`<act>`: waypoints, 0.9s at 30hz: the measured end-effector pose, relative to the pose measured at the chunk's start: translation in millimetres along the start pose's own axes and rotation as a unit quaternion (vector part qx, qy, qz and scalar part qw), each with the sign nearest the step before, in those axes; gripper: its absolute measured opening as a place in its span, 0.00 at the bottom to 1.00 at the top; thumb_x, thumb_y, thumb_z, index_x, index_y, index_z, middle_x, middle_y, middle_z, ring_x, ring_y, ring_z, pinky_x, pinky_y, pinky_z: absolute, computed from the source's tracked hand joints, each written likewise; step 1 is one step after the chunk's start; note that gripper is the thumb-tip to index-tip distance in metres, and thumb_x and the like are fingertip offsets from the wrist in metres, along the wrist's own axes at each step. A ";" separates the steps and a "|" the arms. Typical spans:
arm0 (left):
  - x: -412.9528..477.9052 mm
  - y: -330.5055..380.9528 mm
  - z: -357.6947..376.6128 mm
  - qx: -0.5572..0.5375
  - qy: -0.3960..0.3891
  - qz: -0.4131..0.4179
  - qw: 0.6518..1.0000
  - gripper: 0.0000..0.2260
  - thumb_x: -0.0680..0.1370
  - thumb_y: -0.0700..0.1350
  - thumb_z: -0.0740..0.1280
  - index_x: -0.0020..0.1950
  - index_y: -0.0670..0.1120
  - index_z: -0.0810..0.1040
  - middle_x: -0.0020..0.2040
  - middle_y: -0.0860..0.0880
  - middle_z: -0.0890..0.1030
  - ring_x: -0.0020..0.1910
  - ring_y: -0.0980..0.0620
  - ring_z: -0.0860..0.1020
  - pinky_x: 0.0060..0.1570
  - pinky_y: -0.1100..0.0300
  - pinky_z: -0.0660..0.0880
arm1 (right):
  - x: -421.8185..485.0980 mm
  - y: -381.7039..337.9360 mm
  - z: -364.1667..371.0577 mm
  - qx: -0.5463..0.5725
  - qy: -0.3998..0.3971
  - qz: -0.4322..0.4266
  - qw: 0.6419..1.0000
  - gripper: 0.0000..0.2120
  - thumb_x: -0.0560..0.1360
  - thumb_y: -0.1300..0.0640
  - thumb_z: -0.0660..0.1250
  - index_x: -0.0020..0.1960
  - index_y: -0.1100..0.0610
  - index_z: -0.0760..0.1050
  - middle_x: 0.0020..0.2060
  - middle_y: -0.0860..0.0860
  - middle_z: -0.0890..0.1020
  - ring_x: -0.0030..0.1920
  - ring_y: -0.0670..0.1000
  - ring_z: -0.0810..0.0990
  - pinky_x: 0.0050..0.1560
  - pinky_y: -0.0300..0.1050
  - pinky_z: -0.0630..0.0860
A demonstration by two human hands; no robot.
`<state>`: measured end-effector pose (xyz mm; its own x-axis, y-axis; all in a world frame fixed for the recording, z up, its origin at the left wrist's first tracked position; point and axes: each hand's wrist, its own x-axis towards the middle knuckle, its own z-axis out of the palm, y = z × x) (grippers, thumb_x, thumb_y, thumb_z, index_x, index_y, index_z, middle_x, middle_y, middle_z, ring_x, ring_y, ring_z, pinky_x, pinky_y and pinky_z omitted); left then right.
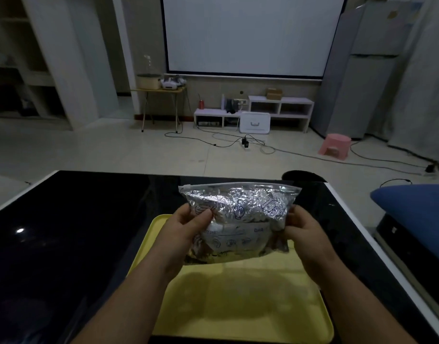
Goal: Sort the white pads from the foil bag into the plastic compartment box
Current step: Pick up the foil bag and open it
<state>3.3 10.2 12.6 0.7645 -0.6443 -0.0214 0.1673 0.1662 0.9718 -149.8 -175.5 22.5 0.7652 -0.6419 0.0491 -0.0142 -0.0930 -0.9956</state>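
Note:
A crinkled silver foil bag [240, 219] with a zip strip along its top and blue printed drawings is held upright above a yellow tray [238, 301]. My left hand [186, 229] grips the bag's left edge and my right hand [303, 232] grips its right edge. The zip strip looks shut. No white pads show; whatever is inside the bag is hidden. No plastic compartment box is in view.
The tray lies on a glossy black table [77, 244] with a white rim. A dark round object [303, 176] sits at the table's far edge. A blue cushion [417, 209] is to the right. Cables and a pink stool [334, 146] are on the floor beyond.

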 end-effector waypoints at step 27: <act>3.1 -4.4 9.9 -0.011 0.127 0.071 0.989 0.04 0.76 0.35 0.69 0.44 0.42 0.82 0.39 0.47 0.84 0.40 0.47 0.83 0.39 0.57 0.79 | -0.9 0.5 8.1 -0.230 0.296 -0.161 0.913 0.16 0.72 0.54 0.73 0.59 0.51 0.75 0.55 0.47 0.75 0.56 0.48 0.73 0.53 0.44 0.71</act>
<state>-1.2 0.1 10.6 0.9129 -0.4046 0.0545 0.0580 0.2606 0.9637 -145.3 -168.8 21.3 0.2975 -0.8111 0.5036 -0.2223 -0.5718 -0.7897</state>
